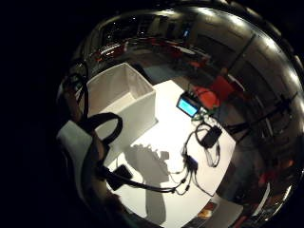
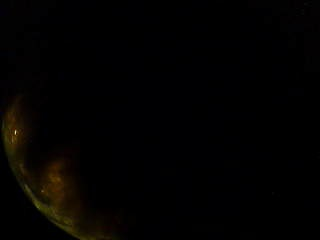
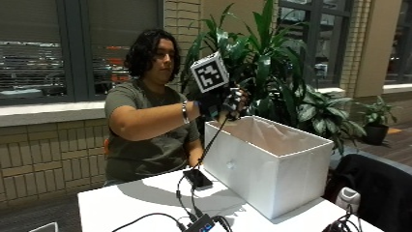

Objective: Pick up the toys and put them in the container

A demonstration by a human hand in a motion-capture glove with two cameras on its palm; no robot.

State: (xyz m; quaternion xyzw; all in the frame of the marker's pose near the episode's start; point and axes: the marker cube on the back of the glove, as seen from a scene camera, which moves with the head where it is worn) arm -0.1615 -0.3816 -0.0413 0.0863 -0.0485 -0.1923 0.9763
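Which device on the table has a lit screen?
The small monitor at the table edge: its screen glows blue. The flat black device and black box are dark.

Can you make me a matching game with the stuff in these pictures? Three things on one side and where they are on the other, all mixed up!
Things:
1. white container
2. gloved right hand
3. black phone

Places:
A. lying flat on the table beside the box
B. standing on the table, open at the top
C. raised above the box's near corner

Pairs: 1-B, 2-C, 3-A
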